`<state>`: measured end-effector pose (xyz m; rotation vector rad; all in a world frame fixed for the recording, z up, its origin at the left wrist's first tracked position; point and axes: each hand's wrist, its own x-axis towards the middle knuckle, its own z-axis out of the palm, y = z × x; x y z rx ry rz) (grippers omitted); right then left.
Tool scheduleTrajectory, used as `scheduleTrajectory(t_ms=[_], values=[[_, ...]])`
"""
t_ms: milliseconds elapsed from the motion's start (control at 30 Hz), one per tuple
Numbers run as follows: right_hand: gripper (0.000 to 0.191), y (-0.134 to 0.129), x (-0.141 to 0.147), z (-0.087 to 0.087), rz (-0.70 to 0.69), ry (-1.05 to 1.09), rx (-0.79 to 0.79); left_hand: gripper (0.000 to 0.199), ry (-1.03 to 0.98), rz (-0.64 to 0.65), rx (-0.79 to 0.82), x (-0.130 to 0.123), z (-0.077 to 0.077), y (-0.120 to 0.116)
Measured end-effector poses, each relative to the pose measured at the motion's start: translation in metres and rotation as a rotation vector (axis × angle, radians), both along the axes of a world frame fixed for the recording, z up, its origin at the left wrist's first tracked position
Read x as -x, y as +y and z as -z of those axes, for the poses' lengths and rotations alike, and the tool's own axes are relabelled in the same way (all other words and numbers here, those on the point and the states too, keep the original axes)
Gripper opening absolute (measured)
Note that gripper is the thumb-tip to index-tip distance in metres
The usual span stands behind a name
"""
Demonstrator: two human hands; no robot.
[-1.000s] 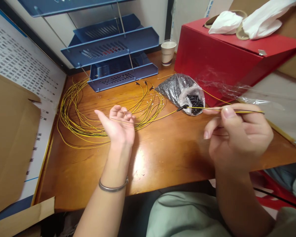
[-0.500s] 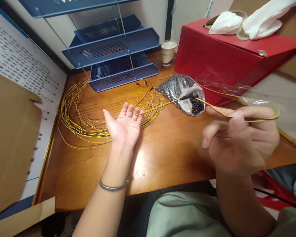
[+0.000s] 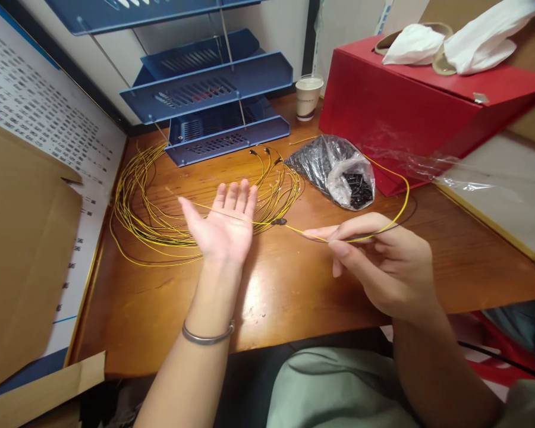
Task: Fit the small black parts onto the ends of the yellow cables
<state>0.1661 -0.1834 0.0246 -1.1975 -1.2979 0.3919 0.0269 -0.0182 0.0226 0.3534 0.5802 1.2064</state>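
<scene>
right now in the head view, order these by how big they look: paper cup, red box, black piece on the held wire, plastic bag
Largest to smallest:
1. red box
2. plastic bag
3. paper cup
4. black piece on the held wire

The left hand [image 3: 225, 229] faces palm up, thumb splayed, left of the plastic bag [image 3: 311, 159], while the right hand [image 3: 386, 264] pinches thumb to fingers on the bag's near side.
</scene>
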Motion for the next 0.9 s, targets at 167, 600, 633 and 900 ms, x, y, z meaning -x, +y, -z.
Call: scheduleTrajectory(t_ms=[167, 600, 633, 900], values=[[0.013, 0.004, 0.001, 0.001, 0.044, 0.032, -0.011, 0.059, 0.150, 0.265, -0.167, -0.011, -0.001, -0.013], [0.005, 0.012, 0.000, -0.005, 0.489, 0.154, -0.080, 0.028, 0.339, 0.675, -0.513, -0.009, 0.005, -0.029], [0.005, 0.012, 0.000, -0.005, 0.496, 0.151, -0.076, 0.028, 0.327, 0.680, -0.517, -0.009, 0.005, -0.029], [0.009, 0.007, 0.000, -0.004, 0.390, 0.103, 0.051, 0.028, 0.305, 0.627, -0.442, -0.017, 0.004, -0.027]])
